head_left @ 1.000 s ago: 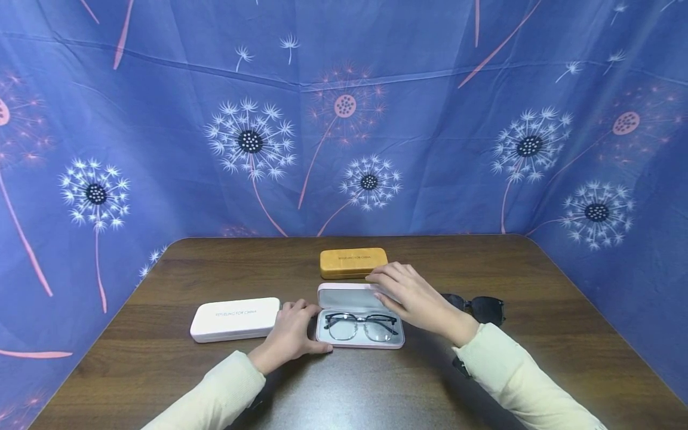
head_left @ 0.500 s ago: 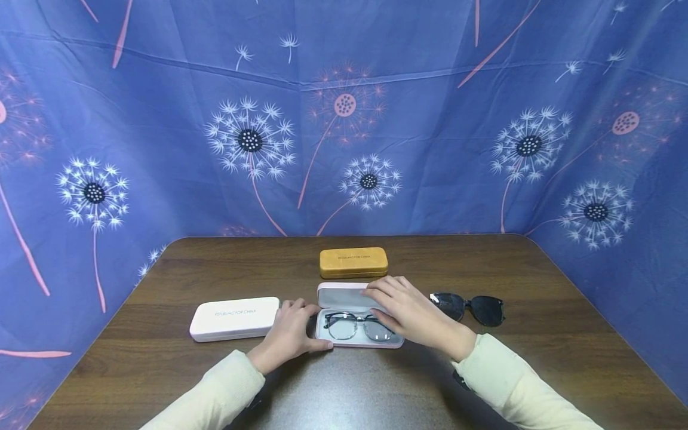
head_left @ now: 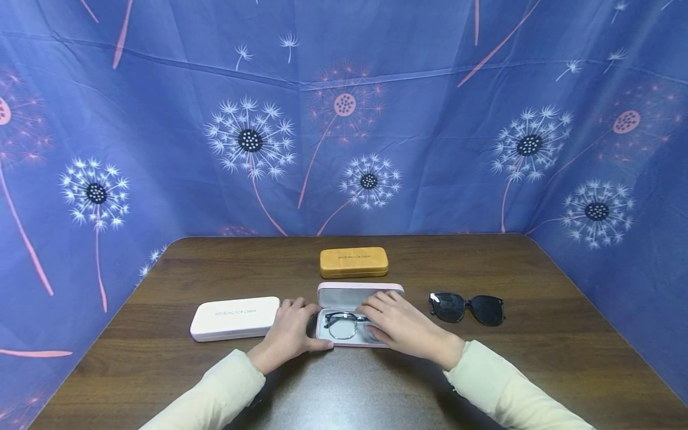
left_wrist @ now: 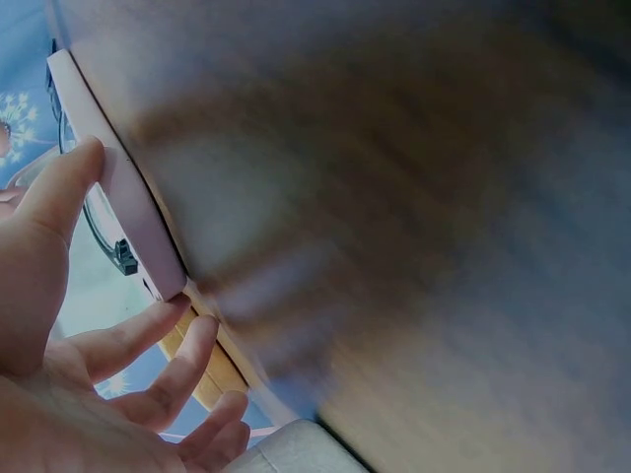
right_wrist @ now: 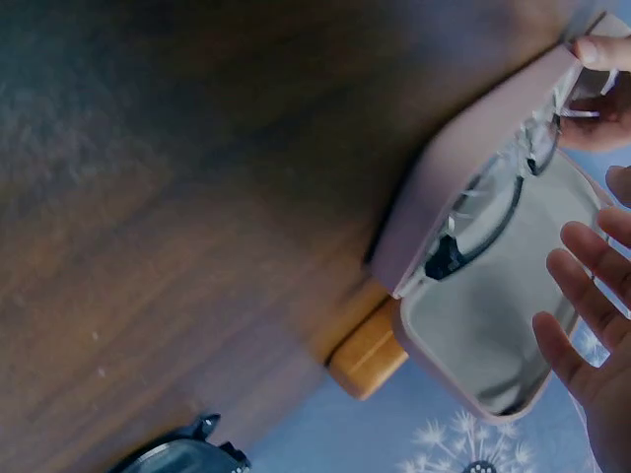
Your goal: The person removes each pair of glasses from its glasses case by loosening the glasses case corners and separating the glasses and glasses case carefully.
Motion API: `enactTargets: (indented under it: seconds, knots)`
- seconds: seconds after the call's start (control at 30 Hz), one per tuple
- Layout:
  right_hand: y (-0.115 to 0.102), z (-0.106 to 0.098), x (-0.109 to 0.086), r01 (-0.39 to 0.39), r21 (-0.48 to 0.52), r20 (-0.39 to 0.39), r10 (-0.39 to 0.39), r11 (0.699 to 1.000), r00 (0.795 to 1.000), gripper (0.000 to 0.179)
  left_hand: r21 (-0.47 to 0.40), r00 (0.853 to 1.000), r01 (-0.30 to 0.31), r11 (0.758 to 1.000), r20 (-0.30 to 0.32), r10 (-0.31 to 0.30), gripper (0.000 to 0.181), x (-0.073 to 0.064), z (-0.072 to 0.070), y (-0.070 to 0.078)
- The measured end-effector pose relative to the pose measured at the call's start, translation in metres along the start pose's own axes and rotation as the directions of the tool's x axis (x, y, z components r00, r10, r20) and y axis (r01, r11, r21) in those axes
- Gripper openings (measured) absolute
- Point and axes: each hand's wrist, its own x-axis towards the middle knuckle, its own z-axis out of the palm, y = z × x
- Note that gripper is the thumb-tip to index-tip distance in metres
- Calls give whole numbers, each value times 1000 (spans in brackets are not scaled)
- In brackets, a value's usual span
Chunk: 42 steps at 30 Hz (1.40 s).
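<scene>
An open pale pink glasses case (head_left: 352, 344) sits mid-table with its lid tipped back. Black-topped eyeglasses (head_left: 341, 315) lie inside; their right half is hidden in the head view. My left hand (head_left: 290, 330) holds the left end of the case, thumb at the front wall and index finger at the corner, as the left wrist view shows on the pink wall (left_wrist: 143, 212). Over the right half of the case hovers my right hand (head_left: 405, 325), its fingers (right_wrist: 582, 286) loosely extended beside the open lid (right_wrist: 493, 325). No contact with the eyeglasses can be made out.
A closed white glasses case (head_left: 235, 319) lies to the left, near my left hand. Behind the pink case is a closed yellow glasses case (head_left: 353, 263). Dark sunglasses (head_left: 467, 308) rest to the right on the brown wooden table (head_left: 344, 394). A blue dandelion-print cloth (head_left: 430, 119) hangs behind.
My right hand has moved left and slightly down from the lid's right edge to over the eyeglasses, uncovering the sunglasses. My left hand and the case have stayed put.
</scene>
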Motion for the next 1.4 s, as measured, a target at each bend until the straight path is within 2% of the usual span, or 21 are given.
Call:
enactTargets:
  seconds: [0.17, 0.57, 1.03, 1.23, 1.4]
  knots:
    - [-2, 8, -1, -11, -66, 55, 15, 998, 998, 33, -8, 1000, -8, 1000, -10, 8, 70, 0, 1, 1]
    - [-5, 18, 1, -93, -83, 127, 103, 992, 986, 33, 0, 1000, -19, 1000, -3, 19, 71, 1, 0, 1]
    - [-10, 25, 10, -143, -129, 108, 157, 981, 982, 12, -1, 1000, -19, 1000, 2, 19, 72, 0, 0, 1]
    - [-11, 28, 12, -143, -151, 58, 153, 978, 987, 12, 4, 1000, -7, 1000, 21, 7, 72, 1, 0, 2]
    - [-13, 29, 16, -146, -174, 71, 160, 974, 985, 13, 12, 1000, -8, 1000, 21, 7, 72, 2, 0, 1]
